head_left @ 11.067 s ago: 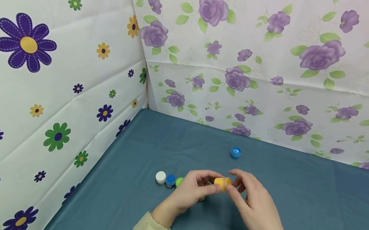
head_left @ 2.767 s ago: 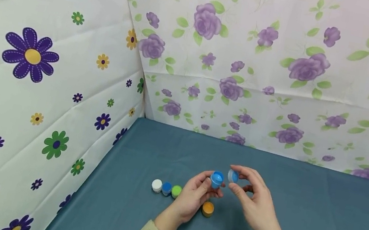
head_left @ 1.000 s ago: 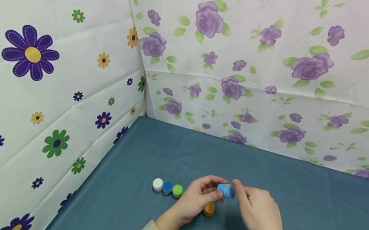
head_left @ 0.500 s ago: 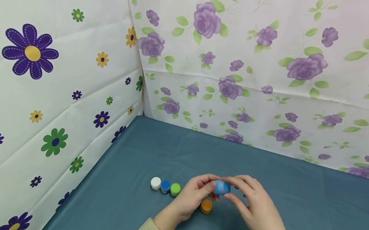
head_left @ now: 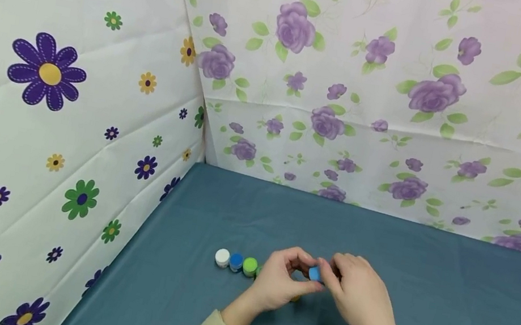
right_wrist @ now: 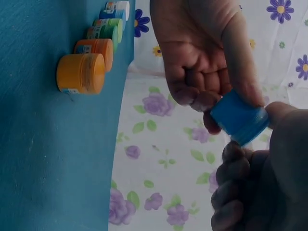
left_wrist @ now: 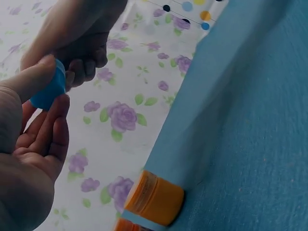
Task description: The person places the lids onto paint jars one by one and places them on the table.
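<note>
Above the table, my left hand [head_left: 275, 284] holds a small blue paint pot [head_left: 315, 274] by its body, between thumb and fingers. The pot [right_wrist: 232, 113] is tilted in the right wrist view, its clear-edged lid [right_wrist: 253, 129] on the end toward my right hand [head_left: 364, 300]. Thumb and fingertips of that hand pinch the lid end. Fingers cover much of the pot in the head view. On the table below, a yellow-orange pot [right_wrist: 79, 73] stands nearest the hands, partly hidden behind the left hand in the head view.
A row of lidded pots continues leftward on the blue tablecloth [head_left: 425, 293]: white [head_left: 222, 258], blue [head_left: 236, 262], light green [head_left: 250, 266], dark green [right_wrist: 102, 32] and orange [right_wrist: 102, 52]. Flowered cloths hang behind and at the left.
Earlier both hands held the yellow-orange pot, since set down in the row. The open blue pot was picked up from the back, its lid put on, and the right hand has shifted its grip around the lid.
</note>
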A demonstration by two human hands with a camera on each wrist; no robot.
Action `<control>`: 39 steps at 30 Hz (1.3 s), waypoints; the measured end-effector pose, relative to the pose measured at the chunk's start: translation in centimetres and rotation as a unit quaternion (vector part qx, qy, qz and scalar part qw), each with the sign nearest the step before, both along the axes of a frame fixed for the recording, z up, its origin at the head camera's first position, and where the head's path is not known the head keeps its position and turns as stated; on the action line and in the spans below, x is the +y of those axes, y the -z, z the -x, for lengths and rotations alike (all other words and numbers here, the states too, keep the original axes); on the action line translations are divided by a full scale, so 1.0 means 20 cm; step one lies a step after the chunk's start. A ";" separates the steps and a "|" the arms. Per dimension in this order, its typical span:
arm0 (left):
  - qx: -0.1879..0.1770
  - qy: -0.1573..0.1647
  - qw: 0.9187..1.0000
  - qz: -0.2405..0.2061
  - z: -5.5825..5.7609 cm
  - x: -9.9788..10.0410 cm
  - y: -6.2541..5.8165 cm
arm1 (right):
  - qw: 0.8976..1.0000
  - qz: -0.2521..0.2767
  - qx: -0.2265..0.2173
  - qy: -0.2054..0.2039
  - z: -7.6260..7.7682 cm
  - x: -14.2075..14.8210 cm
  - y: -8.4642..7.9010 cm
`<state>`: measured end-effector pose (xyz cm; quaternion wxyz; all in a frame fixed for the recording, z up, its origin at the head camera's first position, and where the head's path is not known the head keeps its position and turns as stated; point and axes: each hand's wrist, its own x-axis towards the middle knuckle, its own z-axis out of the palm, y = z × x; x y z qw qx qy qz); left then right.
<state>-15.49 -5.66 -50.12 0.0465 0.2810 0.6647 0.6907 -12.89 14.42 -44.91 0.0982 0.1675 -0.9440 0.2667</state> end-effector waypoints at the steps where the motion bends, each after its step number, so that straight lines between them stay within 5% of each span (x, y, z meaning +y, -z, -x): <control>1: 0.018 -0.008 1.000 0.010 0.00 0.01 0.00 | 1.000 -0.004 -0.007 0.008 0.00 0.00 0.00; 9: 0.061 -0.067 0.992 0.083 -0.03 0.04 0.00 | 0.998 -0.019 -0.046 0.040 0.01 -0.02 -0.01; 17: 0.060 -0.046 0.975 0.207 0.00 -0.01 -0.01 | 0.989 0.007 -0.125 0.074 0.01 0.12 -0.07; 23: 0.079 -0.025 0.942 0.326 0.01 0.01 -0.01 | 0.986 -0.011 -0.143 0.090 0.01 0.24 -0.08; 29: 0.160 -0.044 0.880 0.446 0.01 0.03 0.04 | 0.983 -0.020 -0.163 0.083 0.00 0.28 -0.05; 32: 0.172 -0.050 0.857 0.483 0.00 0.03 0.06 | 0.983 -0.023 -0.165 0.080 0.00 0.30 -0.04; 35: 0.170 -0.049 0.848 0.500 0.00 0.04 0.07 | 0.983 -0.026 -0.161 0.083 -0.01 0.31 -0.05; 39: 0.161 -0.045 0.846 0.506 -0.01 0.04 0.07 | 0.984 -0.028 -0.155 0.084 -0.01 0.33 -0.05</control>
